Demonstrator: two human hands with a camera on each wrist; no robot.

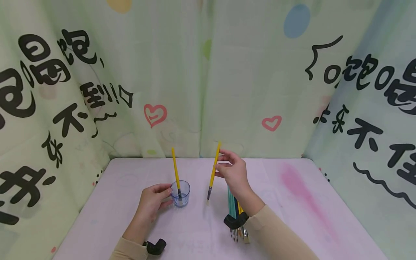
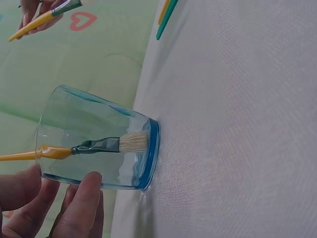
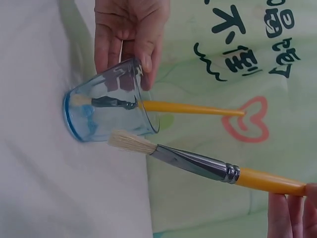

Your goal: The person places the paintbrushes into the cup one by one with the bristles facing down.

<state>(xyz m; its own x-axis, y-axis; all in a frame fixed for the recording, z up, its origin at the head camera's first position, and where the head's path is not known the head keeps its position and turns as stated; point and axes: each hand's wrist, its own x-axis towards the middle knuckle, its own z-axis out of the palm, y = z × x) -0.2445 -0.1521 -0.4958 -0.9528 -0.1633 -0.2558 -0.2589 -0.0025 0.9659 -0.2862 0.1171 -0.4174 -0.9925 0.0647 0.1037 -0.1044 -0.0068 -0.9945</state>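
A clear glass cup [image 1: 185,189] with a bluish base stands upright on the table, left of centre in the head view. Inside it leans a yellow-handled paintbrush [image 2: 101,145], its pale bristles down near the bottom. My left hand [image 1: 152,202] holds the cup from its left side, thumb and fingers at the rim and wall. To the right of the cup, my right hand [image 1: 235,175] pinches a second yellow-handled paintbrush [image 3: 195,166] by its handle. That brush points bristles down, and its tip overlaps the cup's edge in the right wrist view.
A bundle of paintbrushes [image 1: 231,202] with teal, dark and yellow handles lies under my right forearm, bristles toward me. The pale pink cloth [image 1: 273,224] covers the table. A printed curtain [image 1: 234,83] hangs behind and along both sides.
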